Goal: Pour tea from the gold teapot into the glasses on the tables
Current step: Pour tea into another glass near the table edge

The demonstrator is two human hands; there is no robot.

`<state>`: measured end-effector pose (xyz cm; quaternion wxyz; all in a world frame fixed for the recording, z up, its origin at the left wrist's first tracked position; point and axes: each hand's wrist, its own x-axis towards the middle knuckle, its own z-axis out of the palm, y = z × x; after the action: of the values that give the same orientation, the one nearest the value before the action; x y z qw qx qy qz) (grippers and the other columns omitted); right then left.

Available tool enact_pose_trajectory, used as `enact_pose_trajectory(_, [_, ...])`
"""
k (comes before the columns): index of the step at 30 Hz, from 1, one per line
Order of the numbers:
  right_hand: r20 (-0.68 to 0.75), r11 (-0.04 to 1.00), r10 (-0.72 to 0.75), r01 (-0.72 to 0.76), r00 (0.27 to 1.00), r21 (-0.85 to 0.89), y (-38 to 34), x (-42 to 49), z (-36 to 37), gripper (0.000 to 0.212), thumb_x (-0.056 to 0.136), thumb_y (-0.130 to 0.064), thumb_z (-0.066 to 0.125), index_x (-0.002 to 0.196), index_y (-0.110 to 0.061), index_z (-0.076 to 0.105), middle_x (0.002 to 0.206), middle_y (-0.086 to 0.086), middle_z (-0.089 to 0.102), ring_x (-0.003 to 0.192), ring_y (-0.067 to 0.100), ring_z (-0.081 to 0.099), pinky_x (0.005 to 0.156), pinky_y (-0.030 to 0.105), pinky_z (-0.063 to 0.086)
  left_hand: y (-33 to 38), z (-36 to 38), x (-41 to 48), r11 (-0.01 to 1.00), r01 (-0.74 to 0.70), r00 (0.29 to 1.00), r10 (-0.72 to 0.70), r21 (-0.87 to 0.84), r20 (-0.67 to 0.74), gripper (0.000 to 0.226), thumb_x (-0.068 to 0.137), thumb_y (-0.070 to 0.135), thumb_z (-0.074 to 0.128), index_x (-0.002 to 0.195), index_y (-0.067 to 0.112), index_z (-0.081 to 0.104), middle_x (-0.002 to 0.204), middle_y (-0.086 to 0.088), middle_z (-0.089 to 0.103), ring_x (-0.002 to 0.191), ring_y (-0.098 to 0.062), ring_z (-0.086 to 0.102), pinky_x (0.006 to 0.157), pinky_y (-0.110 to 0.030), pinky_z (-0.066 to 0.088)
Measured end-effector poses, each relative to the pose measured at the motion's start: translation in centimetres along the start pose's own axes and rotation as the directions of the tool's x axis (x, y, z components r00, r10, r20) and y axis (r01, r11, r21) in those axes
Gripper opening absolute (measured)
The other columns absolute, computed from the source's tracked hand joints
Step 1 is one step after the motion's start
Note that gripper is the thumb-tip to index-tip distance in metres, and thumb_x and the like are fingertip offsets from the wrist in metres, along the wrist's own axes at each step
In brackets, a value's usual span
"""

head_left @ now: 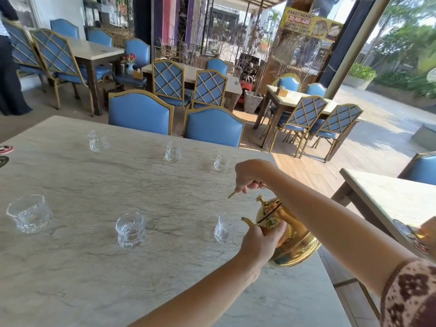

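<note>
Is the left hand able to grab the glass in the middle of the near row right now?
Probably not yet. The left hand is busy steadying the gold teapot, tilted at the nearest right glass. The middle glass stands in the open with bare table around it, so nothing else blocks it.

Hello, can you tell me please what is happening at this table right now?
A person is tilting a gold teapot toward the nearest glass on the marble table. The right hand grips the handle from above, and the left hand steadies the body near the spout. Five more glasses stand on the table; all look empty, and no tea stream is visible.
</note>
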<state>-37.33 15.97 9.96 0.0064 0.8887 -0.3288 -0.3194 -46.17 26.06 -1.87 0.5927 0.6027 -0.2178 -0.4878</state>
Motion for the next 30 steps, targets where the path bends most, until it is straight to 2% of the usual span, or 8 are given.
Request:
enact_pose_trajectory(6, [0.002, 1.0, -0.008, 0.008, 1.0, 0.001, -0.1, 0.3, -0.3, 0.034, 0.096, -0.024, 0.054, 0.114, 0.002, 0.066, 0.057, 0.002, 0.047, 0.05, 0.015, 0.042, 0.051, 0.022, 0.036, 0.4, 0.0, 0.3, 1.0, 0.005, 1.0, -0.005, -0.027, -0.009, 0.056, 0.09, 0.052, 0.06, 0.123, 0.008, 0.066, 0.12, -0.009, 0.072, 0.114, -0.021, 0.066, 0.068, -0.015, 0.046])
enact_pose_trajectory(10, [0.001, 1.0, -0.011, 0.011, 1.0, -0.005, -0.4, 0.4, -0.1, 0.034, 0.097, -0.024, 0.054, 0.114, 0.002, 0.067, 0.041, -0.001, 0.048, 0.049, 0.014, 0.043, 0.05, 0.022, 0.037, -0.1, 0.1, 0.4, 0.999, 0.012, 1.0, -0.012, -0.037, -0.014, 0.059, 0.089, 0.053, 0.061, 0.126, 0.007, 0.065, 0.121, -0.01, 0.071, 0.115, -0.022, 0.065, 0.069, -0.016, 0.046])
enact_pose_trajectory(15, [0.019, 1.0, 0.015, -0.015, 1.0, -0.001, -0.6, 0.7, 0.4, 0.035, 0.097, -0.025, 0.052, 0.117, 0.001, 0.066, 0.03, -0.004, 0.045, 0.049, 0.014, 0.041, 0.05, 0.022, 0.036, -0.6, -0.1, 0.6, 0.999, 0.021, 1.0, -0.021, -0.035, -0.004, 0.059, 0.088, 0.053, 0.063, 0.124, 0.006, 0.066, 0.121, -0.012, 0.071, 0.115, -0.024, 0.065, 0.082, -0.023, 0.051])
enact_pose_trajectory(18, [0.01, 1.0, 0.025, -0.025, 1.0, 0.014, -0.5, 0.7, 0.5, 0.036, 0.098, -0.026, 0.052, 0.117, 0.001, 0.066, 0.041, -0.002, 0.048, 0.049, 0.013, 0.041, 0.05, 0.021, 0.035, -0.7, -0.2, 0.7, 0.999, 0.021, 1.0, -0.021, -0.027, 0.007, 0.059, 0.087, 0.053, 0.064, 0.123, 0.006, 0.066, 0.12, -0.012, 0.071, 0.114, -0.024, 0.065, 0.09, -0.028, 0.054])
enact_pose_trajectory(20, [0.009, 0.999, 0.033, -0.033, 0.999, 0.032, -0.4, 0.7, 0.5, 0.036, 0.098, -0.026, 0.052, 0.117, 0.001, 0.066, 0.045, -0.001, 0.048, 0.049, 0.013, 0.041, 0.05, 0.021, 0.035, -0.7, -0.1, 0.6, 0.999, 0.025, 1.0, -0.025, -0.02, 0.013, 0.059, 0.087, 0.053, 0.064, 0.123, 0.006, 0.066, 0.119, -0.011, 0.072, 0.114, -0.024, 0.066, 0.091, -0.028, 0.054])
enact_pose_trajectory(24, [0.007, 0.997, 0.049, -0.049, 0.999, 0.052, -0.4, 0.7, 0.7, 0.035, 0.097, -0.025, 0.053, 0.117, 0.001, 0.066, 0.032, -0.003, 0.046, 0.048, 0.013, 0.041, 0.049, 0.022, 0.035, -0.7, -0.2, 0.5, 0.999, 0.035, 0.999, -0.034, -0.006, 0.017, 0.059, 0.088, 0.054, 0.063, 0.123, 0.006, 0.066, 0.12, -0.01, 0.071, 0.114, -0.023, 0.066, 0.089, -0.026, 0.053])
enact_pose_trajectory(27, [0.008, 0.996, 0.056, -0.056, 0.998, 0.075, -0.3, 0.5, 0.8, 0.035, 0.098, -0.024, 0.052, 0.117, 0.001, 0.066, 0.053, 0.001, 0.048, 0.049, 0.013, 0.042, 0.05, 0.02, 0.035, -0.7, -0.2, 0.4, 0.999, 0.038, 0.999, -0.038, -0.016, 0.021, 0.059, 0.088, 0.053, 0.063, 0.123, 0.006, 0.066, 0.119, -0.011, 0.072, 0.114, -0.023, 0.066, 0.08, -0.021, 0.051])
enact_pose_trajectory(30, [0.01, 0.992, 0.077, -0.078, 0.997, 0.095, -0.2, 0.5, 1.0, 0.035, 0.098, -0.024, 0.052, 0.118, 0.0, 0.065, 0.058, 0.001, 0.046, 0.049, 0.012, 0.041, 0.05, 0.02, 0.035, -0.5, -0.3, 0.2, 0.999, 0.051, 0.999, -0.051, -0.019, 0.016, 0.057, 0.088, 0.051, 0.064, 0.123, 0.005, 0.064, 0.119, -0.01, 0.071, 0.113, -0.023, 0.066, 0.074, -0.018, 0.049])
